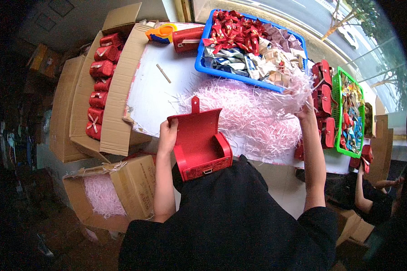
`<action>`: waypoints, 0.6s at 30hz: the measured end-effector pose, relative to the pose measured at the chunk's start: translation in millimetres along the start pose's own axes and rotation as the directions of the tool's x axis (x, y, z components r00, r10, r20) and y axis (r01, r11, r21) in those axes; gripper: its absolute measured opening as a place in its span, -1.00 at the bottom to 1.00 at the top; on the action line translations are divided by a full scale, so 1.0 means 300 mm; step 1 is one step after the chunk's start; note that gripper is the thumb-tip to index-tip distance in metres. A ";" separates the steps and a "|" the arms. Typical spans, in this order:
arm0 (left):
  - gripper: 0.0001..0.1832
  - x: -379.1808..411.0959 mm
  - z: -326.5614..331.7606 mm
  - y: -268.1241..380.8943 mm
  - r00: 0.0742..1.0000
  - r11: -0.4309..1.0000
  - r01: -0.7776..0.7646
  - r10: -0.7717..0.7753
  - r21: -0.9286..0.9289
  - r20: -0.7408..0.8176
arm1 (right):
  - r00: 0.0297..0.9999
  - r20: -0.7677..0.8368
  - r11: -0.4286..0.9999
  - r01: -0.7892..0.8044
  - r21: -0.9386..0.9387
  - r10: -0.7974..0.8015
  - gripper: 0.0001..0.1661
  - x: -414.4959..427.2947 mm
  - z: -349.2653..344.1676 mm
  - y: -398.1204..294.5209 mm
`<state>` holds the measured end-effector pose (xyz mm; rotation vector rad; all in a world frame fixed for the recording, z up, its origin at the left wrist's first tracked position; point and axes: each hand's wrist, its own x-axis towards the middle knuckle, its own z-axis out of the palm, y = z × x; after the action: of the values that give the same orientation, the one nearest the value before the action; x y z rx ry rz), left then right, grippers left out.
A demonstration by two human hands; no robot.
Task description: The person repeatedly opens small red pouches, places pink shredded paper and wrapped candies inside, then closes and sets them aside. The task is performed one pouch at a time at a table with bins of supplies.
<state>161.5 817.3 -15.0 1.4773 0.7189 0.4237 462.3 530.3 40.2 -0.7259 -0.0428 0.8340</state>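
Observation:
My left hand (168,135) grips the raised lid of a red gift box (203,145) by its left edge. The box is tilted towards me with its hollow inside showing, and a strap with a snap sticks up from the lid. At the right, my right hand (303,107) is shut on a loose bunch of pale pink shredded paper (288,96), which hides most of the fingers. A wide heap of pink shredded paper (257,125) lies on the white table (152,98) between my hands.
Behind the heap stands a blue basket (237,78) of wrapped sweets. A carton (114,101) at the left holds several red boxes; another carton (135,183) below holds shredded paper. Red boxes (323,98) and a green basket (339,149) stand right, near another person's hand (361,167).

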 end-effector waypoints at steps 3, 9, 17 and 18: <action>-0.58 0.000 0.006 0.013 1.000 1.000 0.008 -0.008 -0.013 0.013 | 0.997 0.007 0.982 0.080 0.171 -0.082 -0.53 -0.004 -0.067 -0.059; -0.54 0.033 0.025 0.005 0.997 0.998 0.044 -0.040 -0.044 0.072 | 0.871 0.475 0.985 0.056 0.166 -0.130 -0.64 -0.066 0.238 -0.049; -0.74 0.075 0.124 0.029 0.952 0.977 0.089 -0.026 -0.194 0.304 | 0.964 0.018 0.829 0.237 -0.506 -0.265 -0.58 -0.085 0.182 0.753; -0.73 0.085 0.127 0.026 0.953 0.987 0.050 -0.001 -0.154 0.303 | 0.963 0.023 0.600 0.187 -0.778 -0.270 -0.56 -0.072 0.107 0.843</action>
<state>206.6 806.5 -13.9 1.3415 0.4484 0.2222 270.9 647.2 -82.6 -1.5568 -0.4308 0.4962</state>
